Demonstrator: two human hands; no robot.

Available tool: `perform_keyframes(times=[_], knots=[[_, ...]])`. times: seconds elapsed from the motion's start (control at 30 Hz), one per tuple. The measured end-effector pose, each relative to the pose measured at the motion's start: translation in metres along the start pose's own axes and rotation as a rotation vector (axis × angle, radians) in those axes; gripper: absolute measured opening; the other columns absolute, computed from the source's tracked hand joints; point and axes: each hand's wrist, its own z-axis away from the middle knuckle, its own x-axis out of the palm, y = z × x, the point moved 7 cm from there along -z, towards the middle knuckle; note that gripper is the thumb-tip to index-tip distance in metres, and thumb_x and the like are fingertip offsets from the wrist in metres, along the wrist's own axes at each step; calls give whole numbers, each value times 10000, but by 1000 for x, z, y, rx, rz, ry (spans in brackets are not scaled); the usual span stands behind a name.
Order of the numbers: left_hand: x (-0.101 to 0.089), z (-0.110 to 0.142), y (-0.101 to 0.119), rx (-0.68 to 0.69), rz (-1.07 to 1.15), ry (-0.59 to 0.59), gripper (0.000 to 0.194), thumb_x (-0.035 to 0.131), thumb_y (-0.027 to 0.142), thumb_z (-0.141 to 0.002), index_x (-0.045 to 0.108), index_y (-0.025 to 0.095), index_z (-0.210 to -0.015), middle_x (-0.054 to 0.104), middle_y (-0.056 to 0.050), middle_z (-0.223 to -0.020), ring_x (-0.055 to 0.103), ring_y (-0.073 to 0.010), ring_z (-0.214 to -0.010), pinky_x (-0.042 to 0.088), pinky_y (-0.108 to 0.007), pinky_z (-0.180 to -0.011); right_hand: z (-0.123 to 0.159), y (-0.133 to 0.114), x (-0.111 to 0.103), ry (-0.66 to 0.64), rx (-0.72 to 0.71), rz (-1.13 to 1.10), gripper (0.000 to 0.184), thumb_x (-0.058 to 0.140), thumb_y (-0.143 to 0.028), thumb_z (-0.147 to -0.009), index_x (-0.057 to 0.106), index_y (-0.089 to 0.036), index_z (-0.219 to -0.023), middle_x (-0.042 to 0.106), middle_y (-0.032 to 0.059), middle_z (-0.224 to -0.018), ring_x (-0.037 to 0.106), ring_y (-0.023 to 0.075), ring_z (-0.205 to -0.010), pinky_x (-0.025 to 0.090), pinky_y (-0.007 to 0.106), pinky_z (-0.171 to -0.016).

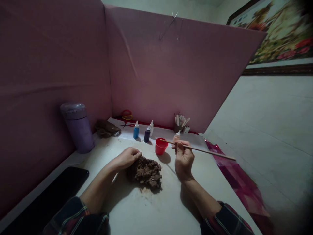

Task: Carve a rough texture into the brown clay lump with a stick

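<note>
A rough, crumbly lump of brown clay (pixel 148 173) lies on the white table, with loose crumbs at its near edge. My left hand (pixel 128 157) rests at its upper left edge, fingers curled and pinched against it. Between the fingers of my right hand (pixel 184 160) is a long thin wooden stick (pixel 207 151). The stick's left tip is over the rim of a red cup (pixel 161 147); the cup's inside is mostly hidden. Just behind my right hand stands a peach-coloured bottle (pixel 176 136), partly covered by it.
Blue (pixel 136 131) and dark purple (pixel 147 135) bottles and a white one (pixel 152 128) stand behind the cup. Scissors (pixel 127 124), a brown wrapped bundle (pixel 106 128), a purple tumbler (pixel 77 129) and a black phone-like slab (pixel 53 199) lie leftward. Pink panels (pixel 171 71) enclose the back and left.
</note>
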Motion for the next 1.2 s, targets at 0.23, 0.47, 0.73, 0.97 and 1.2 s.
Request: perform_keyframes(times=[0.23,0.47,0.73,0.97,1.2], knots=[[-2,2,3,16,-14,13,400,426,553,-765,358,206,-578,280,34,-573,284,-130,-598,250,-264,-539,-14,13,21,-167,-113,307,250,557,-395,-885,660,-197,-771,668,43,-722,621,200,-721,469,304,-728],[-3,3,5,11,-12,13,404,417,551,-771,343,206,-574,280,36,-573,278,-124,-589,241,-264,-533,-11,-2,8,-67,-97,91,225,508,-364,-928,625,-200,-828,592,4,-670,586,164,-693,473,320,-771],[0,0,-1,5,1,4,395,433,543,-777,364,205,-584,277,37,-584,279,-125,-589,230,-263,-528,18,-22,21,-318,109,-303,255,497,-383,-947,565,-189,-796,552,-22,-561,510,114,-491,400,231,-478],[1,1,-1,0,19,-5,413,423,559,-783,346,204,-587,275,44,-592,274,-117,-586,224,-252,-534,32,-26,37,-558,-25,-134,261,463,-315,-961,541,-188,-747,539,-17,-577,493,115,-503,395,242,-498],[2,-2,-5,24,14,9,415,410,556,-795,370,196,-591,293,48,-587,283,-116,-585,230,-253,-542,47,-42,45,-675,-326,15,204,429,-240,-958,543,-190,-797,550,20,-675,504,145,-618,405,270,-573]])
